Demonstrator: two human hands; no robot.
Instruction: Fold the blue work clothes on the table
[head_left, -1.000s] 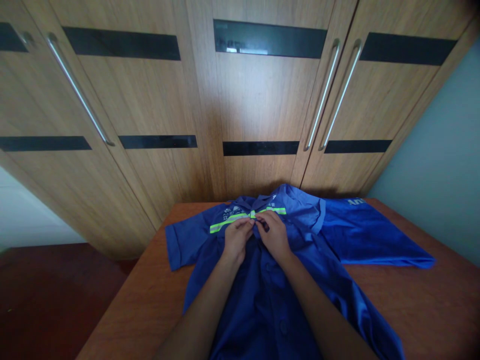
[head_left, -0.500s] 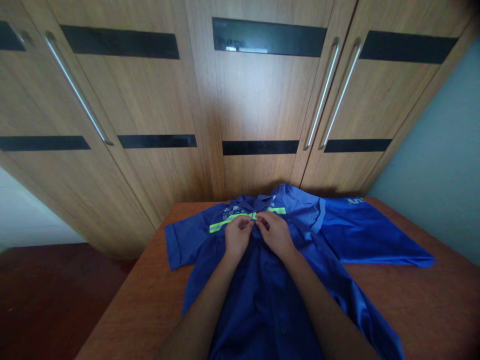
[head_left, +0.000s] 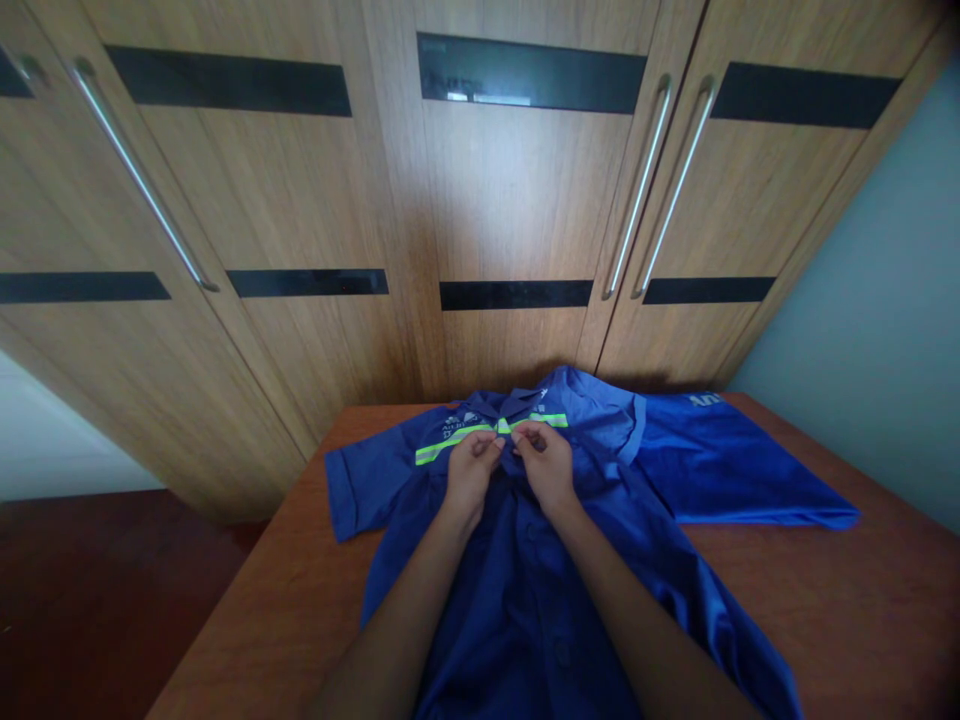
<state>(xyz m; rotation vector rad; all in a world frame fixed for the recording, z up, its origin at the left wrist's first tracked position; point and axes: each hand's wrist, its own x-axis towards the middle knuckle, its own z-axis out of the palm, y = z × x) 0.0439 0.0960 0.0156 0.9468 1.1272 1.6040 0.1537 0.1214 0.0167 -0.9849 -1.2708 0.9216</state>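
A blue short-sleeved work shirt (head_left: 487,560) lies front up, its collar at the far end and a yellow-green reflective stripe (head_left: 442,450) across the chest. At the front placket, just below the stripe, my left hand (head_left: 472,465) pinches the cloth between thumb and fingers. Close beside it, my right hand (head_left: 545,460) pinches the placket's other side. A small gap separates the fingertips. Any button between them is too small to make out. Lower on the placket, dark buttons (head_left: 562,652) show between my forearms.
Folded bright blue cloth (head_left: 739,465) with pale lettering lies right of the shirt, partly under its sleeve. The reddish-brown tabletop (head_left: 300,600) meets a wooden wardrobe (head_left: 517,200) with metal handles. A pale wall (head_left: 862,300) stands at the right.
My hands have shifted slightly down from the stripe, leaving more of its middle visible. Both still pinch the shirt placket. The whole view has moved a little.
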